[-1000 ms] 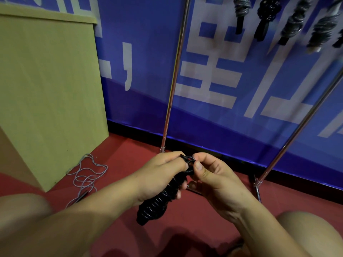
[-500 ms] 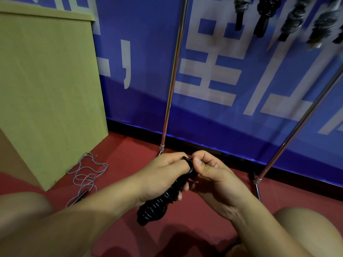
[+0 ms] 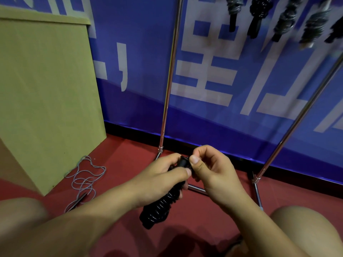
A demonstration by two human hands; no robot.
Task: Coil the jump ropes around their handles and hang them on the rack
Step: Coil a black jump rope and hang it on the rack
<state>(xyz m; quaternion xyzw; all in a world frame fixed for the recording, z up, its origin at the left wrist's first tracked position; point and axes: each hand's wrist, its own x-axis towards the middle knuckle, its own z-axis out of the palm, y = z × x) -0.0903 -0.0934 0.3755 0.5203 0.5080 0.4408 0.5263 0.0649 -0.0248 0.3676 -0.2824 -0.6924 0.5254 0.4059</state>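
Nearest you, your two bare knees frame the lower corners; you appear to be crouched low on the red floor (image 3: 130, 145). Between them, your left hand (image 3: 163, 182) wraps its fingers around the upper part of one black jump rope (image 3: 157, 210), already wound in tight turns about its handles, so the coil cannot spring loose while the end is finished. Your right hand (image 3: 213, 173) has thumb and curled fingers pinched on the top end of that same bundle, probably tucking or cinching the last loop that will serve for hanging; the loop itself is hidden by your fingers. The bundle's lower end hangs free above the floor.

Farther left, one grey jump rope (image 3: 83, 180) lies loose in uncoiled loops on the floor, just beside the tan board (image 3: 46, 89), awaiting its turn.

Beyond your hands stand two chrome uprights of the rack (image 3: 170, 80), against the blue banner (image 3: 139, 52).

Farthest, at top right, five coiled ropes (image 3: 284, 19) already hang in a row, the outermost partly cut off by the frame.
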